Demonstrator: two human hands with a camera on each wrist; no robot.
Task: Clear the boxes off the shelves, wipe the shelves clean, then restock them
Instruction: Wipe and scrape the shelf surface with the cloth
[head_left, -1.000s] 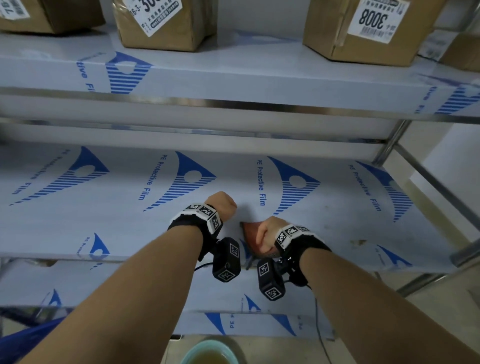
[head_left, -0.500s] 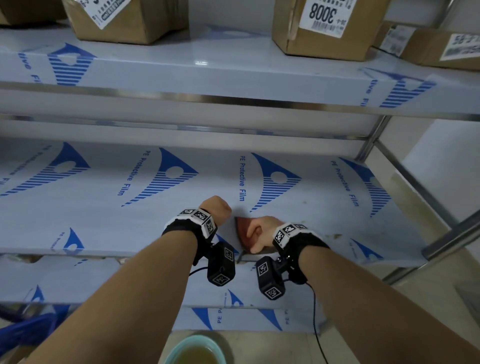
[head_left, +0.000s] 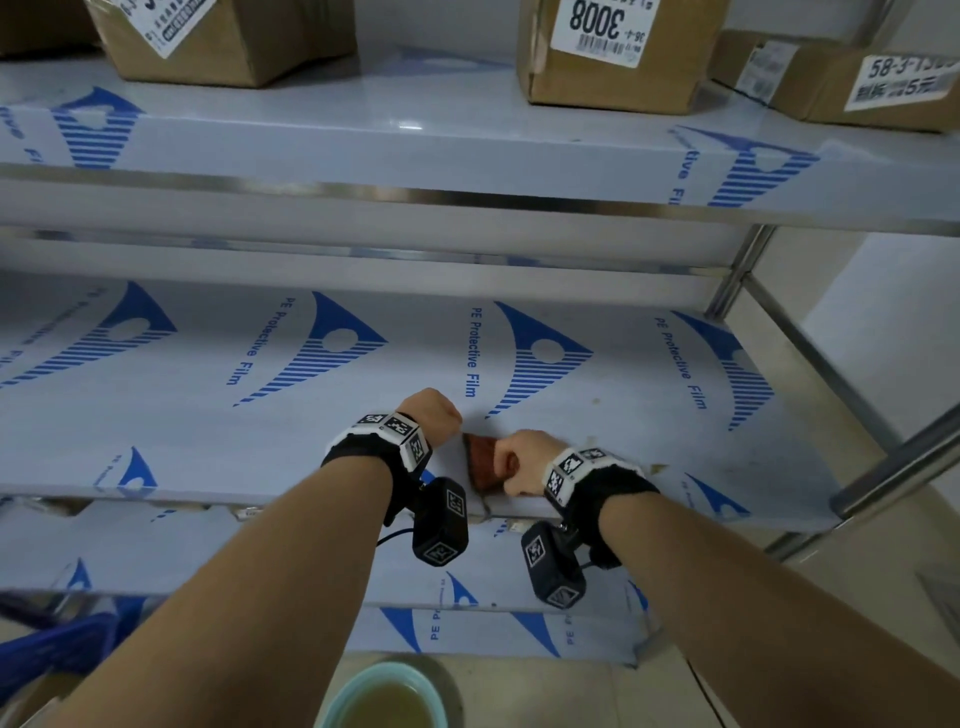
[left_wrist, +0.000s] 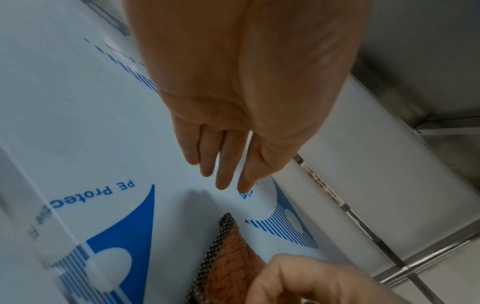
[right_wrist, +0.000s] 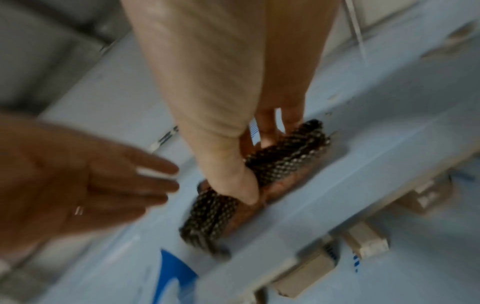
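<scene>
Two bare forearms reach forward and down over the front part of the middle shelf (head_left: 260, 415), each wrist strapped with a black-and-white marker band. The left hand (head_left: 431, 413) is held palm-down above the shelf's blue-printed protective film, fingers (left_wrist: 223, 164) straight and close together; nothing is in it, and contact with the film cannot be confirmed. The right hand (head_left: 522, 460) sits just beside it, to the right, near the shelf's front edge. Its thumb and fingers (right_wrist: 267, 131) are curled round a folded cloth (head_left: 480, 462), orange on one face with a dark mesh face, and the cloth lies against the shelf surface. The right wrist view is blurred.

Three cardboard boxes with white labels stand on the upper shelf (head_left: 415, 135): one at left (head_left: 249, 47), one marked 3008 (head_left: 613, 78), one at far right (head_left: 831, 88). A lower shelf (head_left: 208, 551) shows beneath the forearms. A pale green basin (head_left: 363, 691) holding murky liquid stands on the floor below.
</scene>
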